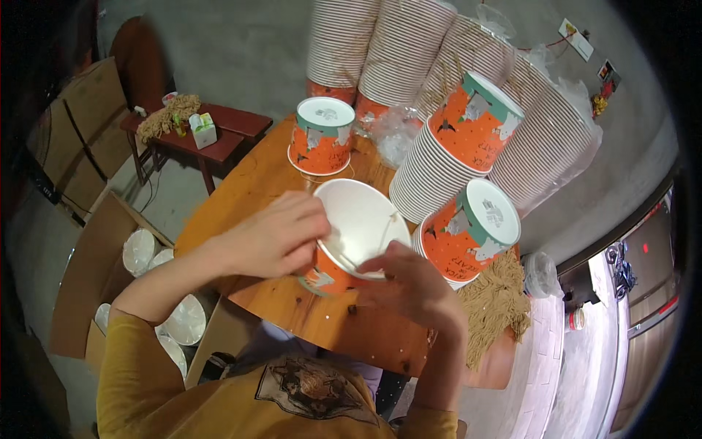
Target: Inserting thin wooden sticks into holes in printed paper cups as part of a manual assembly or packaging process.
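An orange paper bucket with a white inside is tilted towards me over the wooden table. My left hand is closed at its left rim, fingers curled. My right hand grips the near right rim, its fingertips partly over the edge. A thin pale cord runs inside the bucket down towards my right fingers; whether they pinch it too is hidden. Just beyond stands an upturned bucket with a loop of cord by its rim. Another upturned bucket is close to my right hand.
Tall stacks of nested white-rimmed buckets line the back of the table, one stack nearer. A heap of tan cords lies at the right edge. An open carton of wrapped buckets stands lower left; a red bench is behind.
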Motion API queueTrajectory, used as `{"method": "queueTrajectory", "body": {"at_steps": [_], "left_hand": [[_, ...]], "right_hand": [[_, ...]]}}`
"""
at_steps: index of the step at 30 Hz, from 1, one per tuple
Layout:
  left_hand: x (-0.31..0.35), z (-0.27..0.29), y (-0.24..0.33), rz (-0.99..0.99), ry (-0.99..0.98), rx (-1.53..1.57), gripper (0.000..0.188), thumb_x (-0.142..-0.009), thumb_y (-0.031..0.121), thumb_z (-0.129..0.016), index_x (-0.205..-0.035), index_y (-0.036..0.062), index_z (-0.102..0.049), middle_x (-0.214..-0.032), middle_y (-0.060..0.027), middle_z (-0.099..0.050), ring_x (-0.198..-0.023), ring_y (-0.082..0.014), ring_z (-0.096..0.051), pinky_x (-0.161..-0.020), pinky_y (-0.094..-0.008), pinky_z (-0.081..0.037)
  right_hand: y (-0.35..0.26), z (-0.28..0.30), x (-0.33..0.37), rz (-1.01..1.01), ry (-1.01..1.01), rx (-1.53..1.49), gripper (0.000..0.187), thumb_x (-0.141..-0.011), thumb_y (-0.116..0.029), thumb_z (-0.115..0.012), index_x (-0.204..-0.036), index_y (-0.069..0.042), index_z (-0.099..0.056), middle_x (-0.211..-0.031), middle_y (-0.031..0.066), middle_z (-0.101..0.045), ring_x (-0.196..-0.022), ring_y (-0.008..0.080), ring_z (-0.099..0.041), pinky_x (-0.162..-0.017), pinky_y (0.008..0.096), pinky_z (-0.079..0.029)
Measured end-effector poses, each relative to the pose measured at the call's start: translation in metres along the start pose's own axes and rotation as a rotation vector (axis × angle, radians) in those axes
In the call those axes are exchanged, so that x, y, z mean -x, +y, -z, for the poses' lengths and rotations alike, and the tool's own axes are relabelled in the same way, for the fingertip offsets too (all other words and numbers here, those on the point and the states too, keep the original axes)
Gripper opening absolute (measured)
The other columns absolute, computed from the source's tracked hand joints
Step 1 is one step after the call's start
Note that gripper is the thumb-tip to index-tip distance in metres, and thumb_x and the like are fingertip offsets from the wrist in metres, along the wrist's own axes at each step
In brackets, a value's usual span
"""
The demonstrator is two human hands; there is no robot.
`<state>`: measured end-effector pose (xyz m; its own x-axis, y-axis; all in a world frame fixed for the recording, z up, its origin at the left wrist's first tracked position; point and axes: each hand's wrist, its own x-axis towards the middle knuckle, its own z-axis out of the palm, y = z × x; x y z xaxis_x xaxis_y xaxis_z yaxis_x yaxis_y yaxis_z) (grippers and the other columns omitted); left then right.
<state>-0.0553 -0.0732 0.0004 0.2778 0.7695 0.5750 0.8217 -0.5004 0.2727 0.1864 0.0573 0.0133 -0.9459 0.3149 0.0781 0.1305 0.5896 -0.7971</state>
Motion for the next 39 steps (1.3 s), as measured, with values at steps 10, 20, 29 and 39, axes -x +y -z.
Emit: {"method": "queueTrajectory", "body": {"at_steps": [10, 20, 29, 39], "left_hand": [[0.016, 0.095, 0.006, 0.258, 0.481, -0.145, 0.030, -0.082, 0.003, -0.057, -0.113, 0.0016, -0.057, -0.118, -0.0155, -0.054, -0.115, -0.0303, -0.052, -0.101, -0.0391, -0.039], [0.066, 0.037, -0.010, 0.599, 0.504, 0.242, 0.026, -0.087, 0.000, -0.054, -0.113, 0.0014, -0.056, -0.108, -0.0109, -0.054, -0.099, -0.0199, -0.056, -0.087, -0.0296, -0.046], [0.035, -0.016, -0.014, 0.619, 0.291, 0.398, 0.023, -0.090, 0.002, -0.053, -0.113, 0.0012, -0.056, -0.108, -0.0105, -0.055, -0.104, -0.0204, -0.057, -0.088, -0.0303, -0.047], [-0.054, -0.179, -0.015, 0.416, 0.131, 0.530, 0.078, -0.080, 0.027, -0.076, -0.139, 0.0017, -0.032, -0.127, -0.0203, -0.042, -0.120, -0.0335, -0.047, -0.102, -0.0392, -0.040]], "right_hand": [[0.039, -0.008, -0.168, -0.053, 0.146, -0.629, 0.020, -0.096, -0.028, -0.057, -0.086, -0.011, -0.055, -0.066, -0.0055, -0.054, -0.056, 0.0052, -0.050, -0.049, 0.0207, -0.036], [0.174, -0.032, -0.273, -0.220, 0.524, -1.476, 0.021, -0.098, -0.029, -0.057, -0.086, -0.012, -0.053, -0.070, -0.0033, -0.049, -0.055, 0.0068, -0.042, -0.045, 0.0219, -0.031], [0.157, -0.029, -0.206, -0.242, 0.583, -0.164, 0.033, -0.093, -0.027, -0.058, -0.115, -0.002, -0.057, -0.094, 0.0139, -0.069, -0.073, 0.0277, -0.064, -0.067, 0.0385, -0.051], [0.025, 0.063, 0.004, -0.041, 0.990, 1.065, 0.029, -0.080, -0.018, -0.072, -0.102, -0.005, -0.059, -0.102, 0.0111, -0.060, -0.096, 0.0316, -0.056, -0.082, 0.0437, -0.044]]}}
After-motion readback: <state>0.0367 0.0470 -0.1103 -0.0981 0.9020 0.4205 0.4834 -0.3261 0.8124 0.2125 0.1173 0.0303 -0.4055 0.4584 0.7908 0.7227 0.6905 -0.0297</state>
